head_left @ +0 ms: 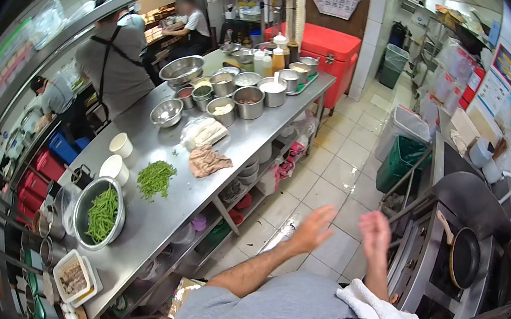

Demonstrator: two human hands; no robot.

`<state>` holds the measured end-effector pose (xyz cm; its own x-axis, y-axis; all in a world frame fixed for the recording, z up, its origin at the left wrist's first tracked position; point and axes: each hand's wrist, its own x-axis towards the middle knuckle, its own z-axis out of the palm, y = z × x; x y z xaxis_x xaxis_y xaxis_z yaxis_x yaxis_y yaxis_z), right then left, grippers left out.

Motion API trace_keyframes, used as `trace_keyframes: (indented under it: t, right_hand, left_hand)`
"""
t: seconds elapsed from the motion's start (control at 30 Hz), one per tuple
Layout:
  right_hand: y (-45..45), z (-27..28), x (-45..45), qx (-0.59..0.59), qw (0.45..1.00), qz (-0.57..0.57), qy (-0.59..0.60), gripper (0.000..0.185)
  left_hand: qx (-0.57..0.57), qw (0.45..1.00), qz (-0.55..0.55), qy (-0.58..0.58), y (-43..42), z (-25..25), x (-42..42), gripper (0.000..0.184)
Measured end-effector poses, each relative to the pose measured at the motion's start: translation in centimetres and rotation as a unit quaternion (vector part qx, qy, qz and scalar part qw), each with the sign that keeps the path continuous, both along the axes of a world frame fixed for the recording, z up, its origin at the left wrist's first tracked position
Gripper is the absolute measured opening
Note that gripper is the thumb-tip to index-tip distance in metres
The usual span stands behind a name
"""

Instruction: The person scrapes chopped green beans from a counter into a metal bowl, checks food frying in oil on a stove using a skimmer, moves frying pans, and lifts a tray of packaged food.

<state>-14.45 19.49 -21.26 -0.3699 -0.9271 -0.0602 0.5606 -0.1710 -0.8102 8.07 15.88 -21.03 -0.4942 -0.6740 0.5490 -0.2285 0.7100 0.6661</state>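
My left hand point(313, 230) is held out over the floor with its fingers stretched and nothing in them. Beside it, my right hand point(375, 233) is raised with its fingers extended, also holding nothing. The two hands are apart, between the steel worktable point(190, 196) and the stove. On the table are a metal bowl of green beans point(101, 215), a pile of chopped green beans point(156, 179) and a crumpled tan cloth point(209, 160). A white towel point(375, 306) lies over my right shoulder.
Several metal containers point(249, 103) and squeeze bottles stand at the table's far end, near a red cooler point(332, 54). A frying pan point(465, 258) rests on the stove at right. Green bin point(401, 162) stands ahead. Other people work beyond the table.
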Motion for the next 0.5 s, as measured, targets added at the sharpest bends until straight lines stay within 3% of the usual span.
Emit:
trace_keyframes:
  t: [0.07, 0.13, 0.17, 0.27, 0.5]
  right_hand:
    - [-1.8, -4.2, 4.1, 0.045, 0.965, 0.169, -0.196, 0.038]
    - [-0.8, -4.0, 6.4, 0.098, 0.92, 0.245, -0.29, 0.039]
    - [-0.1, -3.3, 6.8, 0.109, 0.912, 0.258, -0.298, 0.04]
    - [0.3, -1.7, 7.3, 0.122, 0.904, 0.284, -0.294, 0.041]
    - [0.5, -0.3, 6.4, 0.14, 0.894, 0.323, -0.276, 0.044]
  left_hand:
    - [-0.089, 0.991, -0.085, 0.042, 1.5, 3.0, -1.4, 0.044]
    - [-0.149, 0.986, -0.079, -0.007, 2.7, 2.4, -2.0, 0.044]
    - [-0.204, 0.974, -0.086, -0.056, 3.4, 1.8, -2.2, 0.045]
    - [-0.203, 0.974, -0.094, -0.038, 2.9, -0.7, -2.0, 0.052]
    - [-0.197, 0.976, -0.089, -0.035, 3.2, -1.3, -3.2, 0.058]
